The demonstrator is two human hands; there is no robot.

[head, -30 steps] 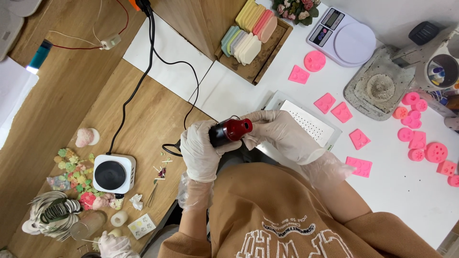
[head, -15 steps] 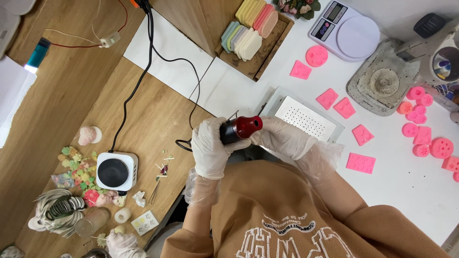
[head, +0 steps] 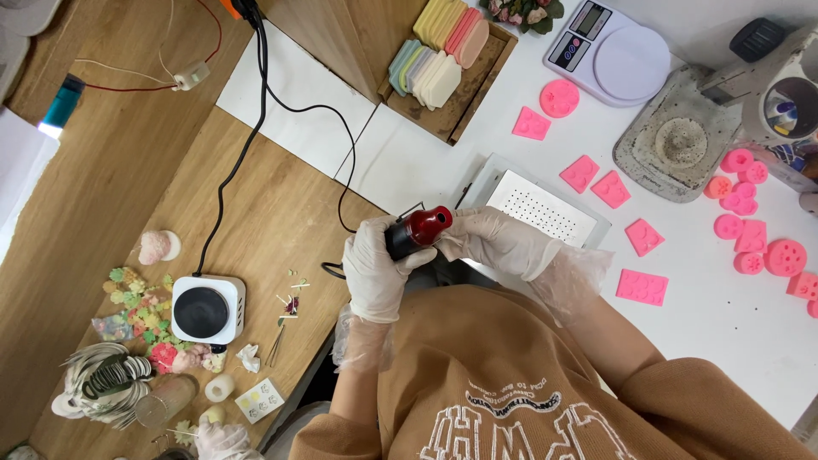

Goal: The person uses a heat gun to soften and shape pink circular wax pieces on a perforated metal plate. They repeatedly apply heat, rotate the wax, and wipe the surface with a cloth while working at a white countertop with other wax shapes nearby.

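Red-tipped black handheld tool [head: 419,232], corded, was held above the tabletop [head: 409,162] edge: left hand [head: 373,271] clenched round its body, right hand [head: 494,243] fingers steadying its tip, seemingly for control. Perforated white tray [head: 545,209] lay just beyond.

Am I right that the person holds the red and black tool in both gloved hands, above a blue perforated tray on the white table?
Not quite: the perforated tray is white, not blue, as the head view shows. The rest holds: the left hand and the right hand, both gloved, hold the red and black tool above that tray's near edge on the white table.
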